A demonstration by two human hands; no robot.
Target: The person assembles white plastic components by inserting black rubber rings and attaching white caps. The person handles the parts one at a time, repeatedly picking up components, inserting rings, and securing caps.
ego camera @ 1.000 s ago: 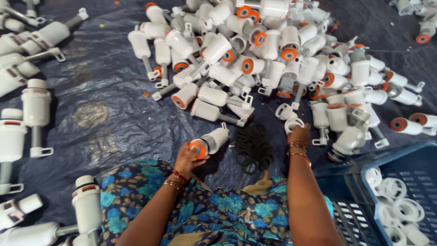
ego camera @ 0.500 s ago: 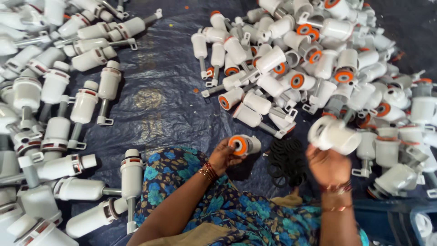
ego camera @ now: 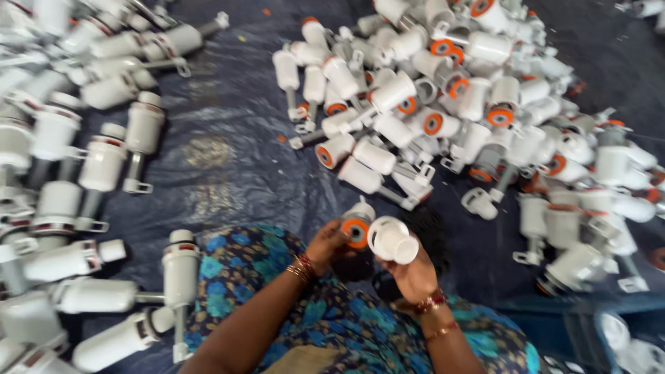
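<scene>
- Left hand (ego camera: 325, 244): forearm comes up from bottom centre, wrist bent inward, bangles at the wrist; fingers closed round a white plastic part with orange ring (ego camera: 356, 226), orange end facing the camera.
- Right hand (ego camera: 413, 271): forearm rises from bottom right, bangles at the wrist, palm turned up; fingers wrapped under a white cap (ego camera: 392, 239), holding it tilted, open end toward the orange ring.
- The two held parts are just beside each other, over the lap, above a dark blue tarp (ego camera: 235, 173); cannot tell if they touch.
- One part in each hand, two held in all.
- Loose pile of white parts (ego camera: 471, 104) upper right on the tarp, many with orange rings; too many and too blurred to count.
- Rows of assembled white pieces (ego camera: 104, 208) lie along the left side, well apart from the hands; count unclear.
- Black rubber rings (ego camera: 433, 232) sit behind the hands.
- Blue floral dress (ego camera: 346, 325) fills bottom centre.
- Blue crate (ego camera: 623, 332) at the bottom right corner, white pieces inside.
</scene>
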